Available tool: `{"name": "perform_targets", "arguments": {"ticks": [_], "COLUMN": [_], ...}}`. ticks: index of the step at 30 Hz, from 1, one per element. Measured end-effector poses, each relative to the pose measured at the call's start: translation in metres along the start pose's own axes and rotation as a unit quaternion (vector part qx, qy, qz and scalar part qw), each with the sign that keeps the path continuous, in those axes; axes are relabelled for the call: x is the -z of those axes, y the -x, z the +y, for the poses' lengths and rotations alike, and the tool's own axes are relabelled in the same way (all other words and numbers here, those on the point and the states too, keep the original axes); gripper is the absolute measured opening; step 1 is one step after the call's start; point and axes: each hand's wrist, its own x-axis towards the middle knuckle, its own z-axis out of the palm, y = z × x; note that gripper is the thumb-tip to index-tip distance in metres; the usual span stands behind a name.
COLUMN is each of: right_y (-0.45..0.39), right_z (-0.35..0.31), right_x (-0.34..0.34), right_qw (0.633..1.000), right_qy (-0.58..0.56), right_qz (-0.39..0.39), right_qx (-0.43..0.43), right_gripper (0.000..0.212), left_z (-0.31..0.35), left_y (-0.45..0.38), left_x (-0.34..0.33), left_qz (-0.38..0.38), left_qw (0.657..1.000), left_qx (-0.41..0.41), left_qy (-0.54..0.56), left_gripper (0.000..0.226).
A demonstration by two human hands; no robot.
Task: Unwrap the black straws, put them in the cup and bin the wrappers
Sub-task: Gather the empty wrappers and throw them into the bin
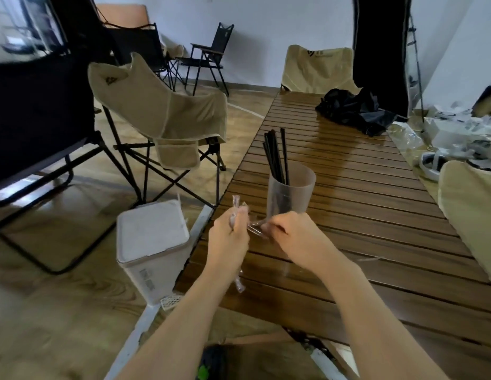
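A translucent cup (291,192) stands on the wooden slatted table (362,204), with several black straws (276,157) upright in it. Just in front of the cup, my left hand (229,237) is closed around clear plastic wrappers (236,208) that stick out above the fist and hang below the wrist. My right hand (292,234) pinches the end of a clear wrapper strip (256,229) stretched between both hands. Whether a straw is inside that strip I cannot tell. A white lidded bin (152,248) stands on the floor left of the table, its lid down.
A beige folding chair (167,116) stands left of the table behind the bin, a dark chair (33,127) further left. A black crumpled bag (356,111) lies at the table's far end. Packaging clutter (452,138) and a beige chair back (474,209) sit at the right.
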Motion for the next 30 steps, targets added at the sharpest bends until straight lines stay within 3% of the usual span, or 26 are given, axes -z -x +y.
{"name": "perform_targets", "arguments": {"ticks": [2,8,12,15,17,18,22,30], "right_y": [-0.003,-0.025,-0.046,-0.066,-0.079,-0.086,-0.115,-0.149], "right_z": [-0.005,-0.015,-0.035,-0.058,-0.074,-0.081,-0.098,-0.104], "right_x": [-0.009,-0.031,-0.041,-0.058,-0.074,-0.083,-0.115,-0.149], "right_qw": [1.000,0.999,0.997,0.995,0.994,0.993,0.994,0.989], "right_qy": [0.013,-0.005,-0.012,-0.004,-0.003,-0.001,0.030,0.102], "right_qz": [-0.018,-0.052,-0.072,-0.077,-0.079,-0.077,-0.052,0.001], "right_qx": [0.005,0.011,0.026,0.061,0.079,0.084,0.095,0.106], "right_gripper": [0.019,0.022,0.025,0.027,0.028,0.029,0.031,0.025], "left_z": [0.002,0.001,-0.015,-0.041,-0.053,-0.057,-0.067,-0.096], "left_y": [-0.002,-0.022,-0.021,-0.027,-0.035,-0.040,-0.051,-0.083], "left_x": [0.003,0.029,0.067,0.097,0.113,0.119,0.133,0.168], "left_qz": [0.015,0.120,0.147,0.161,0.167,0.167,0.170,0.188], "left_qw": [1.000,0.992,0.986,0.982,0.981,0.981,0.985,0.977], "left_qx": [-0.010,0.007,-0.051,-0.059,-0.050,-0.046,-0.022,0.004], "left_qy": [0.005,0.025,-0.061,-0.078,-0.087,-0.085,0.005,-0.102], "left_gripper": [0.041,0.016,0.026,0.033,0.049,0.053,0.032,0.031]}}
